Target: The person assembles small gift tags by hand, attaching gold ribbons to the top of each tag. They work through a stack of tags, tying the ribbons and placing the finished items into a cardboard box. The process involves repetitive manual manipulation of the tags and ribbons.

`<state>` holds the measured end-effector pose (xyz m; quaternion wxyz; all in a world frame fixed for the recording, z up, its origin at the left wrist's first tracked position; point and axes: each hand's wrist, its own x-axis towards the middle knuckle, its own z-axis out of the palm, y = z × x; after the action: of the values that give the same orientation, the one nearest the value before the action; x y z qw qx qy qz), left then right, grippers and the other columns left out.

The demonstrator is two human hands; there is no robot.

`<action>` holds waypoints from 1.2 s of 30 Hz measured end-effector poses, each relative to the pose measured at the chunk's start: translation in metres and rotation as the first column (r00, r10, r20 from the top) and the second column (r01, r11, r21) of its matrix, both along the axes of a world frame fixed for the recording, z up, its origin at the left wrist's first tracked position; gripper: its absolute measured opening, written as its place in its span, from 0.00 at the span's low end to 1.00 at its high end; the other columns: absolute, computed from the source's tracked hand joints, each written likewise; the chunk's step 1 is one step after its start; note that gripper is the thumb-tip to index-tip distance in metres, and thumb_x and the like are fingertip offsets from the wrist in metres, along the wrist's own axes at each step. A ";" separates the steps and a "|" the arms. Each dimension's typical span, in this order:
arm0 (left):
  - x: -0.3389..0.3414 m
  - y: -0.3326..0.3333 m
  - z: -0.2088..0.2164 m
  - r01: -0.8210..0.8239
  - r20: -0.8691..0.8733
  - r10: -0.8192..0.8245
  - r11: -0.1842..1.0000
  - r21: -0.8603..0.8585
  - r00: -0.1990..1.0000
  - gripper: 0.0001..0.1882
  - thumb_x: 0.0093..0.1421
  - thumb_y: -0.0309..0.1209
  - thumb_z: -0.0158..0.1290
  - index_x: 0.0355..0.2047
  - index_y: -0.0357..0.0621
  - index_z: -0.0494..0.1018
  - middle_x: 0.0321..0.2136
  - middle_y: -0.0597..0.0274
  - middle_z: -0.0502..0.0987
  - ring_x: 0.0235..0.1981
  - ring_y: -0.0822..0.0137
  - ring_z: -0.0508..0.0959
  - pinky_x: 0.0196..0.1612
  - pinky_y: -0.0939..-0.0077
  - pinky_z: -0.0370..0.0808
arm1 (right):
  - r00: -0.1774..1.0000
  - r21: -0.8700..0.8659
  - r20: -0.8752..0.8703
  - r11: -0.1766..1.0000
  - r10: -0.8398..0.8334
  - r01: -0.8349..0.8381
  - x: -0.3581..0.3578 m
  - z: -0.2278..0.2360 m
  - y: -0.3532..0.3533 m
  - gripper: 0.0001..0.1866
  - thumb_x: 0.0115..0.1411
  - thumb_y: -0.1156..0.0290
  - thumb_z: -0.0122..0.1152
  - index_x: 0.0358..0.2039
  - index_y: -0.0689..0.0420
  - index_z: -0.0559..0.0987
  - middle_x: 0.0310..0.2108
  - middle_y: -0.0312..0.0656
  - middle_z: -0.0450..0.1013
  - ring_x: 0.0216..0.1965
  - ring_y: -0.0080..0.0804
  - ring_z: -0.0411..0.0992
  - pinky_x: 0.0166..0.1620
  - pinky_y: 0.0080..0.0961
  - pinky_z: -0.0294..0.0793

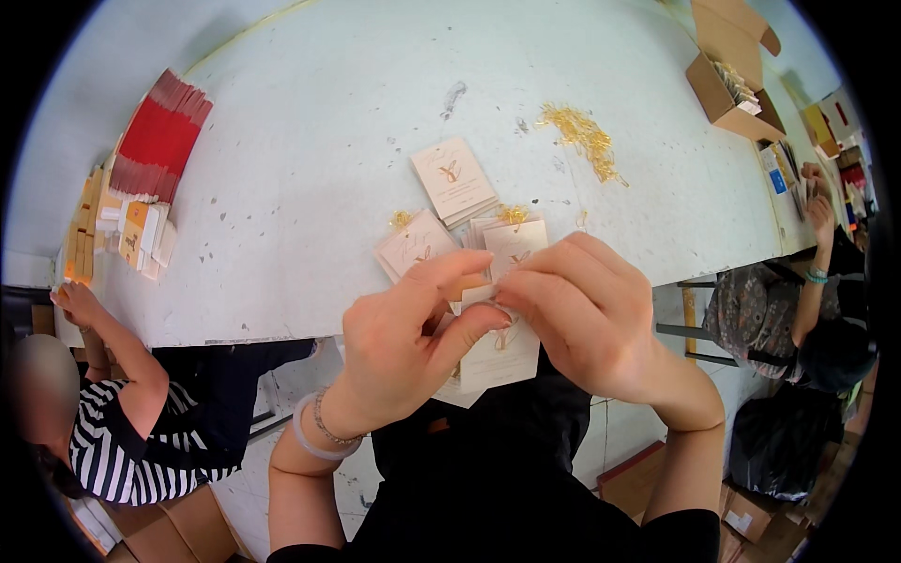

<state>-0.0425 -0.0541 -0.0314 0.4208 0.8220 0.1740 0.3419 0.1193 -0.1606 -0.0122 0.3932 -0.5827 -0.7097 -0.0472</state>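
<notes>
Near the front edge of the table my left hand (404, 328) curls around a cream card (502, 361), its thumb and forefinger at the card's upper end. My right hand (587, 310) meets it there, thumb and fingers pinched together; whatever sits between them is too small or hidden to name. Just beyond my hands lie stacks of printed cream cards: a left stack (416, 240), a right stack (518, 242) and a farther stack (455, 178). Small gold pins (513, 215) rest at the top of the right stack, and more gold pins (401, 219) by the left one.
A loose pile of gold pins (587, 139) lies farther right on the white table (319, 169). At the left are red folded packets (158, 136) and small boxes (141, 230). An open carton (732, 98) stands far right. People work at both sides.
</notes>
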 end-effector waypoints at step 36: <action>-0.039 0.018 0.011 0.064 -0.158 -0.128 0.931 -0.360 0.979 0.17 0.47 0.19 0.65 0.38 0.37 0.75 0.26 0.65 0.78 0.18 0.87 0.66 0.19 0.91 0.59 | 0.262 -0.477 -0.879 0.719 -0.399 -0.505 -0.007 -0.002 0.034 0.06 0.54 0.79 0.67 0.29 0.61 0.77 0.24 0.34 0.74 0.25 0.17 0.70 0.30 0.14 0.70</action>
<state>-0.0818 -0.0361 -0.0207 0.5604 0.7680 0.2289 0.2091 0.1121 -0.1264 -0.0140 0.4908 -0.5568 -0.2990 0.5998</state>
